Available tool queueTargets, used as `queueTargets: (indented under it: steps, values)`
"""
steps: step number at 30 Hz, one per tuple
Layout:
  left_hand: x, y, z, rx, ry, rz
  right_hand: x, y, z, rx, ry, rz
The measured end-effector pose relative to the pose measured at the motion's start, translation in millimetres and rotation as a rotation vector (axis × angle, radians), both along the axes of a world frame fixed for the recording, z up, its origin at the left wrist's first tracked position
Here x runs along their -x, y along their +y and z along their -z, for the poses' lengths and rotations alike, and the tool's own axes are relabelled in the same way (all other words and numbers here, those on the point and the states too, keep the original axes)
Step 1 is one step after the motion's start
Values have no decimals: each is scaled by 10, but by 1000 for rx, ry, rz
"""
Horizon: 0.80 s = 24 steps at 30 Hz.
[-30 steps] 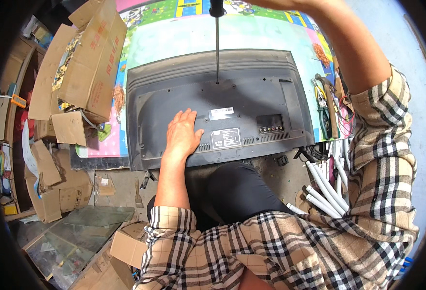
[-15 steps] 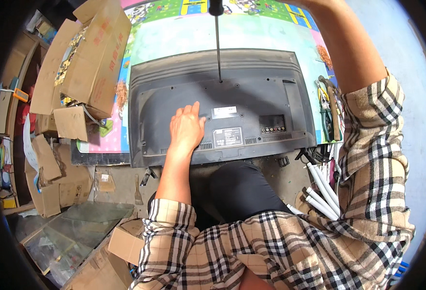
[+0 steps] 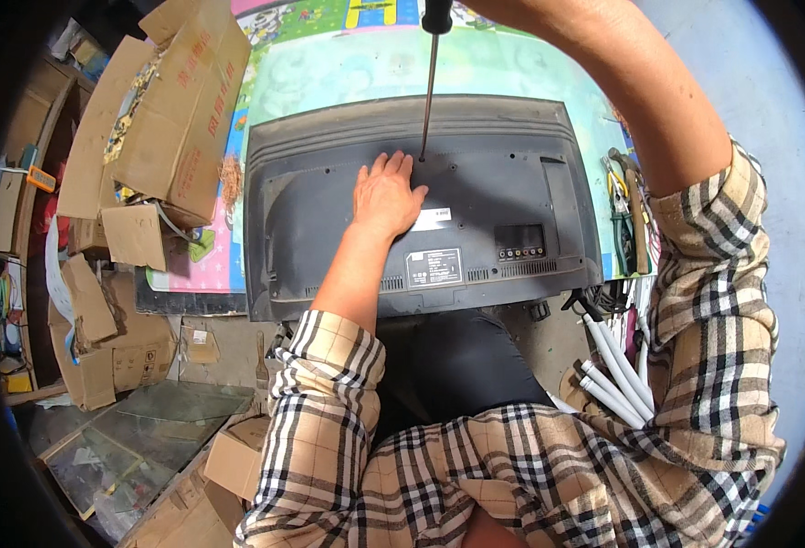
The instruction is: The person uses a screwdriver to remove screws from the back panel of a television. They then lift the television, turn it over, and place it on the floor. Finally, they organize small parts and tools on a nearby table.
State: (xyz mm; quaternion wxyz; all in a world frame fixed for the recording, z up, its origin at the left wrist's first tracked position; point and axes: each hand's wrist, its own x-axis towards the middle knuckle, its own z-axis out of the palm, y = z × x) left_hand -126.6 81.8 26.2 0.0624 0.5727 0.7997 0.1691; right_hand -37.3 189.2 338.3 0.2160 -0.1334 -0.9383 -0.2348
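Note:
A flat-screen TV [image 3: 329,210] lies with its dark, dusty back panel up. My left hand [image 3: 388,195] rests flat on the panel, fingers spread, beside a screw hole. A long screwdriver [image 3: 431,91] with a black handle stands nearly upright, its tip at a hole in the upper middle of the panel. At the top edge my right hand [image 3: 503,7] is mostly cut off. Its fingers are out of view, but the raised arm leads to the handle and the screwdriver is held up there.
A patterned mat [image 3: 357,64] lies under the TV. An opened cardboard box [image 3: 188,119] stands at the left. Pliers [image 3: 620,210] and other tools lie on the right. White tubes [image 3: 617,365] lean below them. A glass sheet [image 3: 147,429] lies at lower left.
My left hand has slid up and right over the panel, closer to the screwdriver's tip. The handle has shifted slightly right and down, so the shaft leans a little; the tip is at the same hole.

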Motion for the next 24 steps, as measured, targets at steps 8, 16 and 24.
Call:
queueTargets:
  steps: [8,16,24]
  values:
    - [-5,31,-22,32,-1,-11,-132,196,-97,678,-118,-412]
    - [-21,21,-60,63,0,-25,-254,-13,-4,404,131,-386]
    - [3,12,-68,117,24,-40,-166,-34,-162,301,-158,-72]
